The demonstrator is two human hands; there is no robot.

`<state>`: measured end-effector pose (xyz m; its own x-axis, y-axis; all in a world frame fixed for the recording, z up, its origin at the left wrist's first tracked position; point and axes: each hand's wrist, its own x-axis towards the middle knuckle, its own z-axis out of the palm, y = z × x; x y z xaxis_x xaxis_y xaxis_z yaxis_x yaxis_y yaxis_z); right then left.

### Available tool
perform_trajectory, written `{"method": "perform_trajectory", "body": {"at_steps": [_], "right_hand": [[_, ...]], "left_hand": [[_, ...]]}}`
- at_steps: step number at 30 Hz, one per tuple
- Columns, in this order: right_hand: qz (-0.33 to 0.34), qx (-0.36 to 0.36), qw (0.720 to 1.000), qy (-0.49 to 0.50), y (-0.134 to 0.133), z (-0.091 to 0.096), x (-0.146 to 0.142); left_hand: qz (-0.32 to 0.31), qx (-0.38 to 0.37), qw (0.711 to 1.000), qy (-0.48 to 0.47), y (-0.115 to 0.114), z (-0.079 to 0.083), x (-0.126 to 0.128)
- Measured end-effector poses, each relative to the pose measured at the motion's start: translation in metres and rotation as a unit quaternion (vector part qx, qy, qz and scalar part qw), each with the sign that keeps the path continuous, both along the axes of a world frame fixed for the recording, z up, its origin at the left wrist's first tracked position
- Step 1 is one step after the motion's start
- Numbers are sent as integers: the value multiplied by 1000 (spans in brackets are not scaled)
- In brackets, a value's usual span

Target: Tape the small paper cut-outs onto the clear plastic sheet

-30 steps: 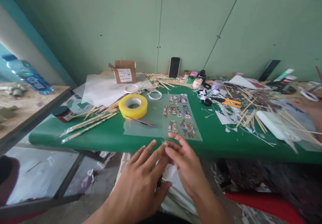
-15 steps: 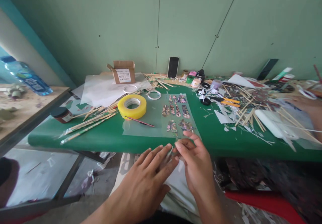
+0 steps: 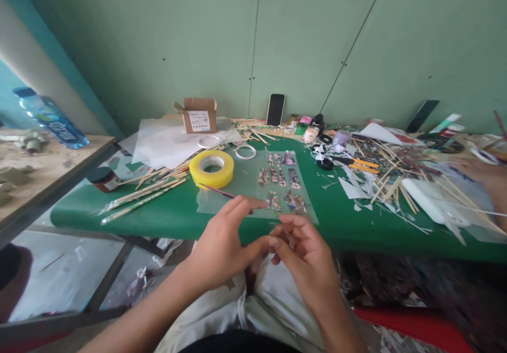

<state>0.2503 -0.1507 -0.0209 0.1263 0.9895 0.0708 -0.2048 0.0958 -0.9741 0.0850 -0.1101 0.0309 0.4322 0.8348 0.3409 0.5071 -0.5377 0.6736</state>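
Observation:
In front of the bench edge, above my lap, my two hands meet. My left hand (image 3: 224, 239) is open, its index finger stretched over the clear sheet (image 3: 222, 205) and its thumb tip against the fingertips of my right hand (image 3: 307, 255). The right fingers are curled and pinched together; whatever is between them is too small and hidden to name. Just beyond, several small camouflage-patterned cut-outs (image 3: 273, 201) lie on the sheet. A thin dark stick (image 3: 216, 189) rests by the roll of yellow tape (image 3: 212, 169), partly behind my left hand.
Wooden sticks (image 3: 146, 197), a small jar (image 3: 103, 178) and a cardboard box (image 3: 200, 115) are left and back. A phone (image 3: 275, 110) leans on the wall. To the right lie orange-handled pliers (image 3: 362, 165), paper scraps (image 3: 352, 189), more sticks and a white glue gun (image 3: 431, 197).
My left hand has drawn back and turned, its fingers lifting off the right hand while the thumb stays near it. My right fingers have curled more. The view has shifted slightly.

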Motion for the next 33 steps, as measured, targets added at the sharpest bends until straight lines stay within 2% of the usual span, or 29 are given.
{"method": "perform_trajectory", "body": {"at_steps": [3, 5, 14, 17, 20, 24, 28, 33], "right_hand": [[37, 1, 999, -20, -2, 1, 0], [38, 1, 999, -26, -4, 0, 0], [21, -8, 999, -43, -7, -1, -1], [-23, -8, 999, -46, -4, -2, -3], [-47, -16, 997, -63, 2, -4, 1], [-38, -64, 994, -80, 12, -5, 16], [-48, -71, 991, -104, 27, -9, 30], [-97, -89, 988, -76, 55, -14, 38]], "left_hand": [[-66, -21, 998, -8, 17, 8, 9], [-82, -38, 996, -19, 22, 10, 12], [-115, -138, 984, -19, 30, 8, 15], [-118, -142, 983, -27, 34, 10, 17], [-75, -114, 989, -63, 42, 15, 18], [-32, -91, 991, -90, 65, 22, 23], [-35, -105, 990, -82, 96, 23, 36], [-46, -99, 992, -63, 137, 22, 57]]}}
